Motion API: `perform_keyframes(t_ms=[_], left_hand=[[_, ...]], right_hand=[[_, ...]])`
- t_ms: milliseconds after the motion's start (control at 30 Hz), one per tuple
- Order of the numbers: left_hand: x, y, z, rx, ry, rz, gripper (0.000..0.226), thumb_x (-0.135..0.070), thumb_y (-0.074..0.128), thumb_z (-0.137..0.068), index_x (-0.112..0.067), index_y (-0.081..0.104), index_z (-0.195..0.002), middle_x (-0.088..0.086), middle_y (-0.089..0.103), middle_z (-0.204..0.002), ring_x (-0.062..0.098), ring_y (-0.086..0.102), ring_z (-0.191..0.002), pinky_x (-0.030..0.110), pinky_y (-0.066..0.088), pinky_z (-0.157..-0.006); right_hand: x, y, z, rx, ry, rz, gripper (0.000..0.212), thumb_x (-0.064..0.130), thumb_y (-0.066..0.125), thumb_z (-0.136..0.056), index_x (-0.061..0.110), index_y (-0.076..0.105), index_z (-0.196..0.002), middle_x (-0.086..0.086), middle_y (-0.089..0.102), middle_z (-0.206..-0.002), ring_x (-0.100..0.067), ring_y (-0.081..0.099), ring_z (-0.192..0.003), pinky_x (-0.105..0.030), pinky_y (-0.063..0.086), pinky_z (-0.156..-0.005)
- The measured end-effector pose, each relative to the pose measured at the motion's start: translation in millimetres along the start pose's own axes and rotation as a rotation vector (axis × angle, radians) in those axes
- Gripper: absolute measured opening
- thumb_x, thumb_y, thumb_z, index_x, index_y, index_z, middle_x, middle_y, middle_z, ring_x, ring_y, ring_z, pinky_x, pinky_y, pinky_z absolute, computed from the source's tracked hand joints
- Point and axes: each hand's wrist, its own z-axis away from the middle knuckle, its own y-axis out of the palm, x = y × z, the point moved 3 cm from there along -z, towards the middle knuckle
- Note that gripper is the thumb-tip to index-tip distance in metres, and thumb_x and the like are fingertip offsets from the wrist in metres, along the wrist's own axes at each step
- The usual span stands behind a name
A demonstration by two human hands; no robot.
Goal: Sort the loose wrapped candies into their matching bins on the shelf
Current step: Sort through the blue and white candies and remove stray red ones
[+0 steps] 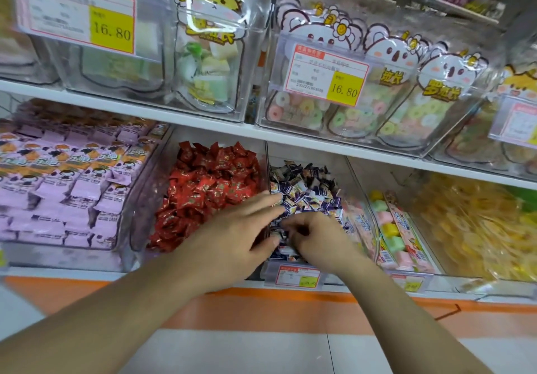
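Note:
Both hands reach into the clear bin (363, 199) of blue-and-white wrapped candies (308, 190) on the lower shelf. My left hand (235, 228) lies over the bin's front left, fingers straight and spread, fingertips touching the blue-and-white candies. My right hand (313, 234) is beside it with fingers curled down into the pile; whether it pinches a candy is hidden by the fingers. The neighbouring bin on the left holds red wrapped candies (209, 187).
Purple snack packs (64, 187) fill the far left bin. Pastel marshmallow sticks (398, 228) and yellow sweets (470, 228) lie to the right. Clear bins with 16.80 price tags (343, 86) stand on the upper shelf (203, 123). An orange shelf edge (290, 306) runs below my wrists.

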Motion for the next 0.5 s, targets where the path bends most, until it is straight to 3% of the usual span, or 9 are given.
perform_keyframes(t_ms=[133,200,500], left_hand=[[8,1,-4,-0.052,-0.025,0.044,0.054,-0.045,0.05,-0.104,-0.041,0.037,-0.156,-0.037,0.017,-0.162,-0.016,0.014,-0.147,0.014,0.017,-0.121],[9,1,-3,-0.04,-0.025,0.061,0.052,-0.045,0.051,-0.103,-0.042,0.04,-0.154,-0.04,0.019,-0.16,-0.016,0.018,-0.146,0.021,0.025,-0.122],[10,3,-3,-0.039,-0.021,0.081,0.049,-0.043,0.053,-0.103,-0.043,0.043,-0.151,-0.04,0.02,-0.159,-0.019,0.015,-0.146,0.021,0.024,-0.121]], right_hand=[[-11,-6,-9,-0.039,0.028,-0.02,0.032,0.016,0.063,-0.097,0.031,0.072,-0.123,0.01,0.074,-0.102,-0.009,0.069,-0.08,-0.025,0.057,-0.07],[-15,-8,-12,-0.04,0.044,-0.021,0.027,0.02,0.068,-0.097,0.032,0.072,-0.121,0.011,0.07,-0.099,-0.009,0.066,-0.077,-0.019,0.049,-0.063],[-11,-10,-13,-0.042,0.028,0.061,0.03,0.024,0.073,-0.094,0.033,0.069,-0.122,0.013,0.068,-0.101,0.003,0.058,-0.081,0.0,0.035,-0.06]])
